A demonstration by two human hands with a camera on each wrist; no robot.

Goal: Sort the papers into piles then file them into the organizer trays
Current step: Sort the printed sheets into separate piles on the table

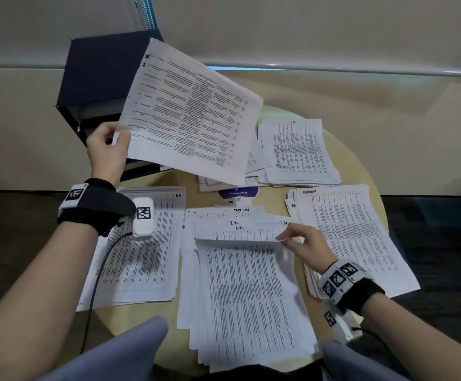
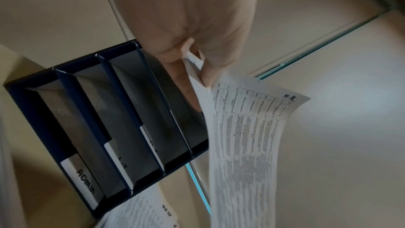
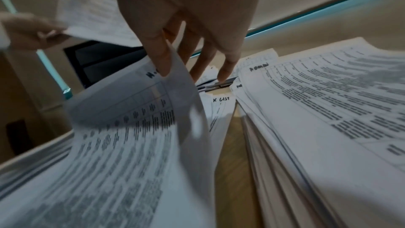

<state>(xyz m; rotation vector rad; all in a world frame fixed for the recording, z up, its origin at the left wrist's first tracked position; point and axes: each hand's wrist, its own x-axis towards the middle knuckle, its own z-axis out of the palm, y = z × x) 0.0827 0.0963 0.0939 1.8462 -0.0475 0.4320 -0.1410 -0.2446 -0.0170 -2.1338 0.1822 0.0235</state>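
- 1 printed sheet (image 1: 190, 114) hangs in the air, pinched at its near-left corner by the left hand (image 1: 108, 149); its long axis slants up and away from that grip, across the front of the dark organizer (image 1: 100, 75).
- Right hand (image 1: 306, 247) pinches the curled top edge of the middle pile's top sheet (image 1: 248, 281); this sheet's long axis runs toward the person.

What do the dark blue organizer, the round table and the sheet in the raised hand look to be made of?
Organizer: probably rigid plastic or coated board; thin, smooth, matte dark blue dividers.
Table: seemingly wood or wood-look laminate; pale tan, faint grain.
Sheet: thin printed white paper; it bends where the left hand pinches its corner.
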